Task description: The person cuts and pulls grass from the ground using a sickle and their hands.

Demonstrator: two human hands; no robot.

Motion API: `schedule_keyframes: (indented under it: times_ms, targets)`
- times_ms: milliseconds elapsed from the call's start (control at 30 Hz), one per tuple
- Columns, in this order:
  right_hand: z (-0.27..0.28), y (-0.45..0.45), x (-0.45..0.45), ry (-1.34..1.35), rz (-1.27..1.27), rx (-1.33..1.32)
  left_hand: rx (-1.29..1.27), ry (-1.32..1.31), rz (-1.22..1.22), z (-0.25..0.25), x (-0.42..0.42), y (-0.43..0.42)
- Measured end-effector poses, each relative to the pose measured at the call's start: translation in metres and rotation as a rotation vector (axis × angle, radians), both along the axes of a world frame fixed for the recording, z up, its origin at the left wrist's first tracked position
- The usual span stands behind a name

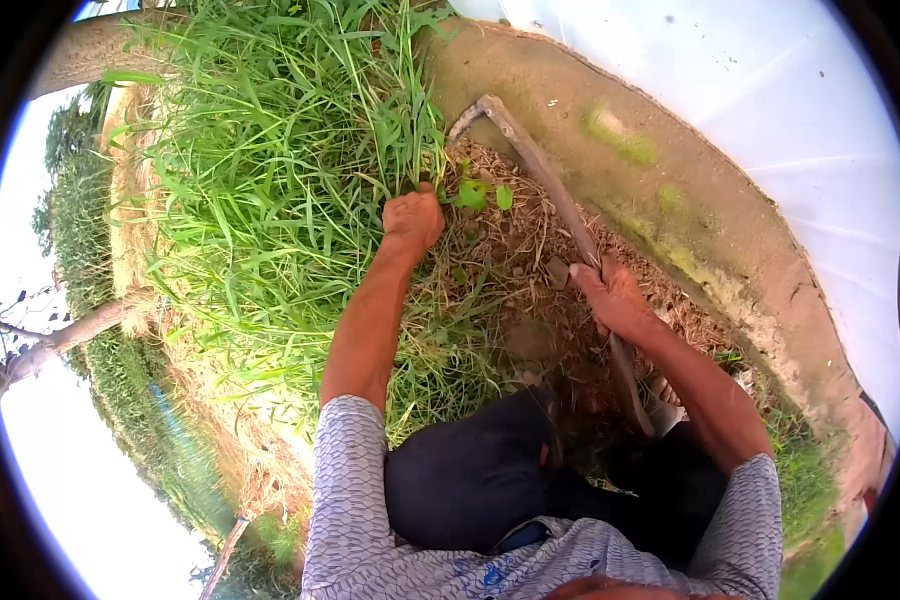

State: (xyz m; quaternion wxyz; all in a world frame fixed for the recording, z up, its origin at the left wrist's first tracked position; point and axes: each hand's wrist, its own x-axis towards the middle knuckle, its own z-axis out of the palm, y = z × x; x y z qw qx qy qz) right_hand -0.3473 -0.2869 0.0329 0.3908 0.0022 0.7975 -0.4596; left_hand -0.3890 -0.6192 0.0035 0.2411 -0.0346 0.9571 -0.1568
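My left hand (411, 218) is closed at the base of the tall green grass (270, 190), its fingers wrapped round a bunch of stems. My right hand (618, 298) grips the middle of the long wooden handle of a sickle (542, 170). The sickle's head bends to the left at the far end, close to the grass and ahead of my left hand. The handle runs back toward my legs. Part of the blade's tip is hard to make out against the grass. A small broad-leaved plant (473, 194) grows between my left hand and the handle.
Dry straw and brown soil (515, 240) lie between my hands. An earthen bank (650, 160) edges the right side, beneath white plastic sheeting (760, 90). My dark-clad knees (470, 460) are bent close below. Tree trunks (80, 338) stand at the left.
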Motion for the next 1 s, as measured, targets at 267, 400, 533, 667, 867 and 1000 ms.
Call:
schedule_keyframes:
  times_ms: [267,400,533,667,867,1000]
  targets:
    - [-0.006,0.085,0.032,0.092,0.221,0.131,0.279,0.069,0.062,0.017,0.022,0.002]
    - [0.008,0.057,0.0,0.078,0.013,0.084,0.344,0.006,0.143,0.033,0.016,-0.004]
    - [-0.031,0.001,-0.004,0.203,0.036,0.115,0.384,-0.008,0.275,0.033,0.019,0.0]
    - [-0.041,0.023,0.006,0.003,0.139,0.108,0.37,0.128,0.181,0.028,0.028,-0.005]
    - [0.002,0.121,0.034,-0.037,0.222,0.236,0.694,0.23,0.499,0.026,0.159,-0.051]
    - [0.003,0.127,0.029,-0.083,0.186,0.251,0.631,0.371,0.852,0.077,0.244,-0.105]
